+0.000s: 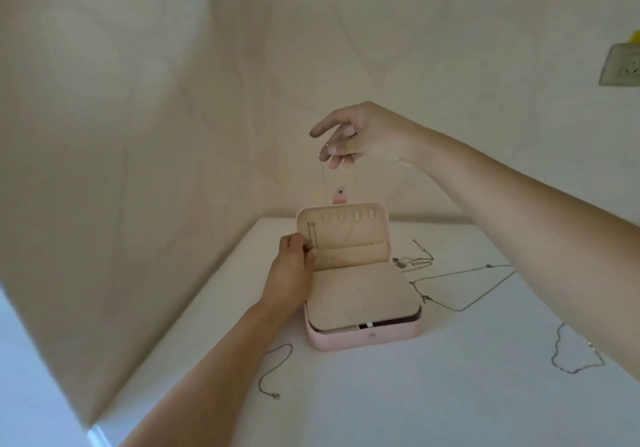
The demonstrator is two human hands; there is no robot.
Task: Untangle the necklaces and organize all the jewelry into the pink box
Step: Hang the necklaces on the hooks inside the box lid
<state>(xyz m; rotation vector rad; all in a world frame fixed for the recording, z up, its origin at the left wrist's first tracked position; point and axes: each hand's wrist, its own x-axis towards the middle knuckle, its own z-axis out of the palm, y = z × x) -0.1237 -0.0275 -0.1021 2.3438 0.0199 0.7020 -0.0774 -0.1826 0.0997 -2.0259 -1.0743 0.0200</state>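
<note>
The pink box (363,339) stands open on the white table (433,394), its lid upright with a row of small hooks and a pocket. My right hand (360,134) is raised above the lid and pinches a thin necklace (323,183), which hangs down in two strands toward the hooks. My left hand (294,259) is at the lid's left edge, fingers curled against the lid's inner lining beside a thin dark necklace that hangs there. Other chains lie on the table: one (273,374) front left, a long one (464,283) right of the box, another (575,353) far right.
A small tangle of jewelry (412,261) lies just behind the box on the right. Cream walls close in on the left and behind the table. A wall socket (621,65) sits at the upper right.
</note>
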